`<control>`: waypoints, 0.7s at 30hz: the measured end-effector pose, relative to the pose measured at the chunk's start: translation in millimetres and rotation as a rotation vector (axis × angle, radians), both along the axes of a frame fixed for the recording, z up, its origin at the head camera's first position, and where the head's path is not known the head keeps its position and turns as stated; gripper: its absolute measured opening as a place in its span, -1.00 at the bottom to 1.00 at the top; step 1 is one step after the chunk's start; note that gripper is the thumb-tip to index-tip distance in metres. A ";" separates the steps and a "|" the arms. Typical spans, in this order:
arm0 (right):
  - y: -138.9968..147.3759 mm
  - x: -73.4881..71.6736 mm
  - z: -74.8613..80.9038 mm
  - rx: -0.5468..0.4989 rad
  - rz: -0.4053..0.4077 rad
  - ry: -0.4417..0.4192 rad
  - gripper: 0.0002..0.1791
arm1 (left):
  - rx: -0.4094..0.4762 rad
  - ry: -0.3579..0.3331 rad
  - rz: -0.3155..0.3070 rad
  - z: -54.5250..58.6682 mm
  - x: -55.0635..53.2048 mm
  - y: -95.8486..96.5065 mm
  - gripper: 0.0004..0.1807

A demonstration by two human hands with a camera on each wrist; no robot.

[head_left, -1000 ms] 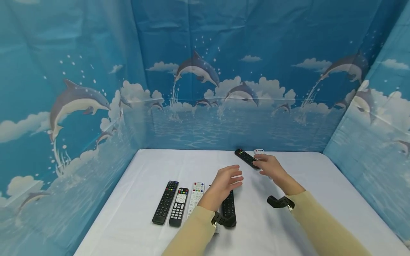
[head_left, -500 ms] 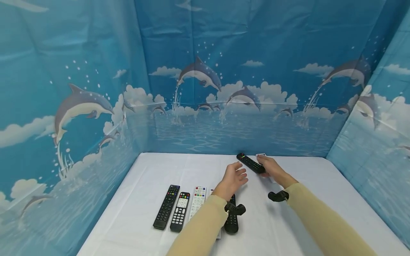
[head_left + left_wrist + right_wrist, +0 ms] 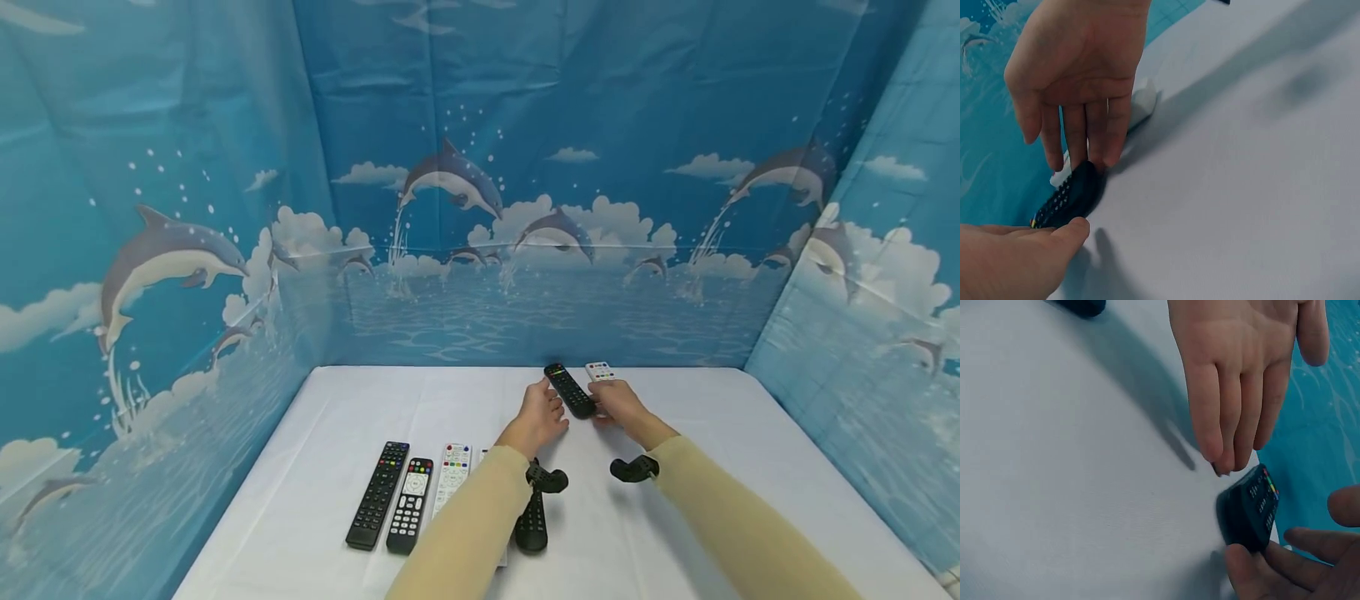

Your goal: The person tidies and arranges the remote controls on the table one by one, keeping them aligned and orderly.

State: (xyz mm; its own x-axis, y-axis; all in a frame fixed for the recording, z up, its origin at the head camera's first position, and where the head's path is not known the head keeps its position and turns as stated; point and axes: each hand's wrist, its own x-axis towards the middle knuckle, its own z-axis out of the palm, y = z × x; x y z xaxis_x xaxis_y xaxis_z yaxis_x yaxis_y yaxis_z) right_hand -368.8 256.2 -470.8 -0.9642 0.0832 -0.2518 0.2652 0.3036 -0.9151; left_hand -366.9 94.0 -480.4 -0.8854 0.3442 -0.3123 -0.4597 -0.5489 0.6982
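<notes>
A black remote control (image 3: 570, 392) with coloured keys at its far end lies slanted at the back of the white table. My left hand (image 3: 536, 417) is at its left side, fingers straight and close to the far end. At the near end, my right hand (image 3: 622, 410) touches the remote with extended fingers, its thumb held apart, as the left wrist view shows. A white remote (image 3: 599, 372) lies just beyond the right hand, partly hidden by it. In the right wrist view the black remote (image 3: 1250, 509) sits between both hands' fingertips.
Nearer me lie a long black remote (image 3: 378, 496), a black one with white keys (image 3: 411, 504) and a white one (image 3: 453, 473). My left forearm covers most of another pale remote; a further black remote (image 3: 532, 525) lies under the wristband. Dolphin-print curtains (image 3: 510, 308) enclose the table.
My left hand has moved forward to the black remote's left side. The right hand has come down at its near end. The remote has turned to a steeper slant.
</notes>
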 end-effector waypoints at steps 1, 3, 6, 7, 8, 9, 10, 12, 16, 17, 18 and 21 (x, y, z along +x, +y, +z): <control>-1.1 0.0 -1.7 -0.005 -0.013 -0.018 -0.37 | -0.001 -0.004 -0.002 -1.2 -0.1 -0.7 -0.22; -3.0 -0.3 -4.3 -0.023 -0.039 -0.042 -0.39 | 0.002 -0.011 -0.001 -2.9 -0.3 -2.7 -0.22; -5.4 -1.2 -5.9 -0.022 -0.063 -0.050 -0.42 | 0.017 -0.018 0.011 -3.7 -1.1 -6.4 -0.22; -5.4 -1.2 -6.1 -0.018 -0.068 -0.049 -0.43 | 0.019 -0.019 0.012 -3.3 -1.3 -7.6 -0.23; -5.2 -0.8 -6.0 -0.010 -0.065 -0.041 -0.44 | 0.020 -0.022 0.016 -3.0 -1.5 -8.7 -0.24; -4.9 -0.3 -6.0 -0.005 -0.063 -0.036 -0.46 | 0.015 -0.028 0.026 -2.4 -1.6 -9.8 -0.26; -4.5 0.4 -6.2 -0.005 -0.058 -0.034 -0.48 | -0.001 -0.029 0.033 -2.1 -1.4 -11.0 -0.29; -3.2 2.4 -6.7 -0.019 -0.051 -0.033 -0.52 | -0.038 -0.035 0.051 -1.3 -0.6 -13.1 -0.36; -0.5 7.0 -7.3 -0.109 -0.028 -0.038 -0.56 | -0.137 -0.018 0.090 -1.6 2.1 -16.3 -0.51; -0.2 7.9 -7.4 -0.140 -0.022 -0.040 -0.56 | -0.153 -0.014 0.096 -1.8 2.7 -16.9 -0.53; -0.1 8.6 -7.4 -0.169 -0.016 -0.042 -0.55 | -0.173 -0.005 0.101 -2.2 3.3 -17.5 -0.56; -0.7 10.1 -7.0 -0.248 -0.019 -0.048 -0.54 | -0.223 0.015 0.113 -3.7 4.2 -18.3 -0.60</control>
